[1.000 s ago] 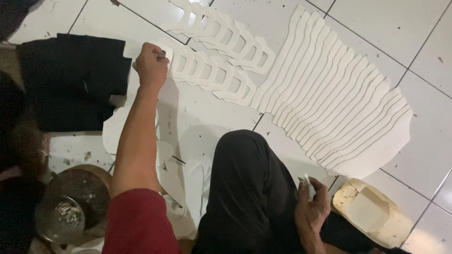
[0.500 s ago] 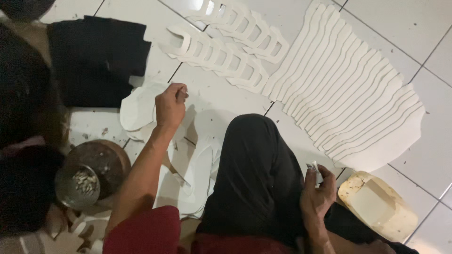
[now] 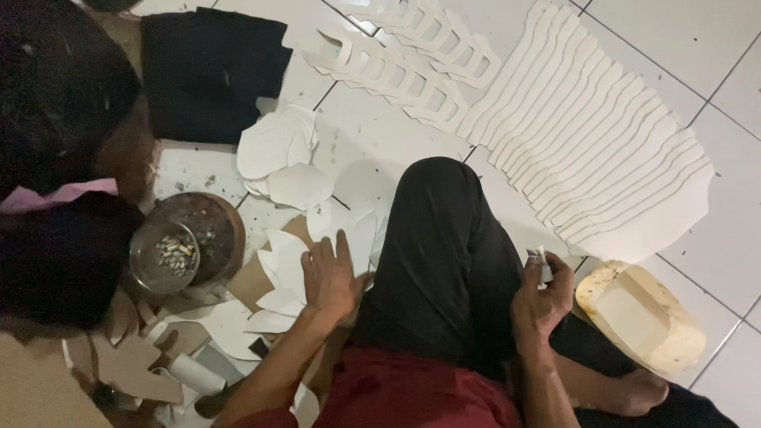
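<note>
My left hand (image 3: 331, 277) rests palm down, fingers spread, on a fan of white cut-out pieces (image 3: 285, 273) lying on the floor beside my left knee (image 3: 440, 198). My right hand (image 3: 543, 295) hovers by my right thigh, closed around a small white object (image 3: 541, 260) that I cannot identify. A long row of overlapping white curved pieces (image 3: 602, 158) lies on the tiles ahead on the right. A second row of white cut-outs with openings (image 3: 412, 59) lies further away.
A black cloth stack (image 3: 210, 71) lies at the far left. A glass ashtray (image 3: 164, 255) sits on a round brown dish. Another person's dark hair (image 3: 59, 158) fills the left edge. A yellowish tub (image 3: 638, 315) sits at right. Brown scraps (image 3: 135, 364) litter the near left.
My left hand has pulled back from the far white pieces near the black cloth to the white pieces beside my knee. The view has shifted down and left.
</note>
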